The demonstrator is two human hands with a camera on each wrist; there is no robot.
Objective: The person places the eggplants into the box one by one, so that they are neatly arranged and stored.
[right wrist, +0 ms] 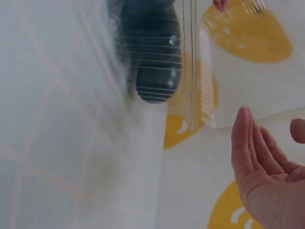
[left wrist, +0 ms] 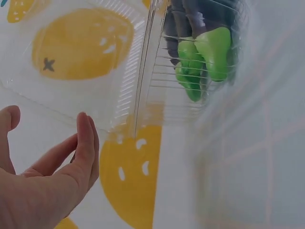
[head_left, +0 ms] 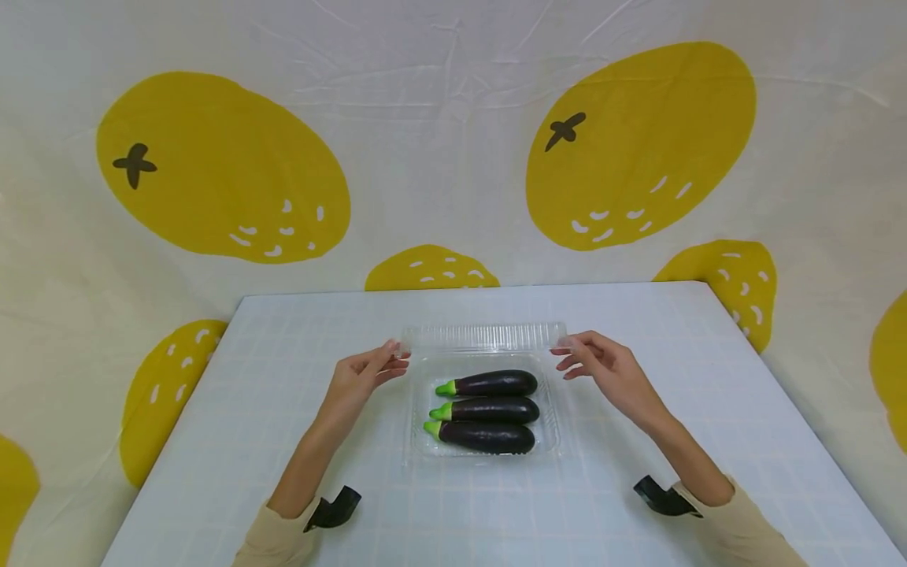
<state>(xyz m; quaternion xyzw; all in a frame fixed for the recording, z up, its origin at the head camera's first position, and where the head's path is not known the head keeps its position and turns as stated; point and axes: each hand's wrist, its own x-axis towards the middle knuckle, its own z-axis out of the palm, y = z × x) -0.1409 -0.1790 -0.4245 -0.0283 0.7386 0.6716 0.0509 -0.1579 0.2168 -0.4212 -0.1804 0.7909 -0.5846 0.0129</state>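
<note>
A clear plastic clamshell box (head_left: 413,445) sits on the table with its ribbed lid (head_left: 489,337) raised at the far side. Inside lie three dark eggplants (head_left: 489,437) in a row, green stems pointing left. My left hand (head_left: 357,379) is at the lid's left end; in the left wrist view its fingers (left wrist: 85,143) extend beside the lid (left wrist: 102,90), thumb apart. At the right end is my right hand (head_left: 612,374), its fingers (right wrist: 242,143) straight near the lid's edge in the right wrist view, thumb also apart. Whether the fingertips touch the plastic is unclear.
The box stands mid-table on a pale checked cloth (head_left: 283,378). Behind the table hangs a white backdrop (head_left: 439,181) printed with large yellow fruit. A black strap (head_left: 335,508) is at the left sleeve, another black strap (head_left: 666,498) at the right.
</note>
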